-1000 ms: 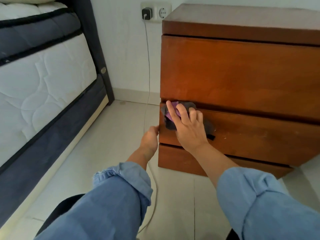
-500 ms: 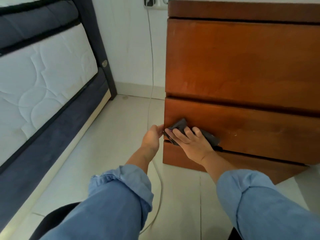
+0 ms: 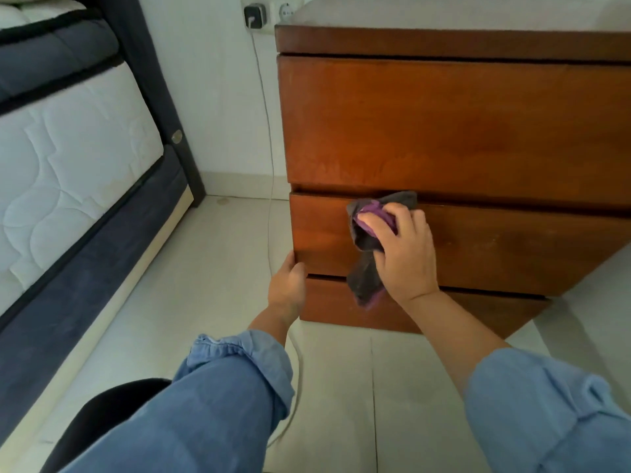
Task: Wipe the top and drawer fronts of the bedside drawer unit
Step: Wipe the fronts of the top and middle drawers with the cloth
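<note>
The brown wooden drawer unit stands against the wall with a tall upper drawer front and a lower drawer front beneath it. My right hand holds a bunched grey and purple cloth against the upper left part of the lower front; a tail of cloth hangs down past the drawer's bottom edge. My left hand grips the lower left corner of that same drawer front, thumb on the side edge.
A bed with a white quilted mattress and dark frame runs along the left. A charger in a wall socket drops a white cable down to the tiled floor beside the unit.
My right hand moved the cloth from the drawer's lower left edge up and to the right, toward its top edge. My left hand stayed at the left corner. The camera tilted up.
</note>
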Available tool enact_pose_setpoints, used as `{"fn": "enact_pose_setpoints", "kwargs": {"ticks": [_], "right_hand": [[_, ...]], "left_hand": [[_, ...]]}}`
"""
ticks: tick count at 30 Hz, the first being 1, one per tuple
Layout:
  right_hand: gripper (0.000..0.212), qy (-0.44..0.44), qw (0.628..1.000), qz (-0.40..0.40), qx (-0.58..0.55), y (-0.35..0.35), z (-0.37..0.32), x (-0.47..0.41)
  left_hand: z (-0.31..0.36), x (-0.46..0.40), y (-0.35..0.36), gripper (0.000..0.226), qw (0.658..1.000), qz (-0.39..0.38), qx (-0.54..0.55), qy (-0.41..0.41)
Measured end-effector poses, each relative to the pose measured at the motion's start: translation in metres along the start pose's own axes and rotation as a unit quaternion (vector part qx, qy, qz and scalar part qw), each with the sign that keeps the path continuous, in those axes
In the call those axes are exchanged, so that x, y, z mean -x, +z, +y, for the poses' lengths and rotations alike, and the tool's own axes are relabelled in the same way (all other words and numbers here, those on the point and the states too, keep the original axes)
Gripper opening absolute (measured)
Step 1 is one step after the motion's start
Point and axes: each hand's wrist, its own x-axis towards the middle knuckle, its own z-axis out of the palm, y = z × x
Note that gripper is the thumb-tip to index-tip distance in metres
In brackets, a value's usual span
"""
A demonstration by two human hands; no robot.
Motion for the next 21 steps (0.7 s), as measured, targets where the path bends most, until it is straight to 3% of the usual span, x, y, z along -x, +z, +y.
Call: {"fn": "enact_pose_setpoints", "kwargs": {"ticks": [6, 14, 17, 19, 21], "right_hand": [[0.041, 0.019, 0.997, -0.008, -0.081, 0.035, 0.004, 0.025], [0.045, 0.059, 0.984, -0.138, -0.096, 0.068, -0.004, 0.067], [0.045, 0.043, 0.983, -0.144, -0.107, 0.05, 0.0, 0.065], [0.043, 0.051, 0.989, -0.104, -0.097, 0.027, 0.005, 0.064], [0.044, 0.057, 0.993, -0.031, -0.096, 0.003, 0.015, 0.055]], "left_hand": [[-0.002, -0.009, 0.005, 0.041, 0.999, 0.046, 0.005, -0.006], [-0.016, -0.011, 0.006, 0.044, 0.999, 0.04, -0.019, 0.023], [-0.027, 0.003, 0.011, 0.042, 0.978, 0.027, -0.204, 0.022], [-0.03, 0.019, 0.021, 0.04, 0.93, -0.013, -0.36, 0.076], [-0.029, 0.029, 0.035, 0.049, 0.886, -0.071, -0.429, 0.161]]}}
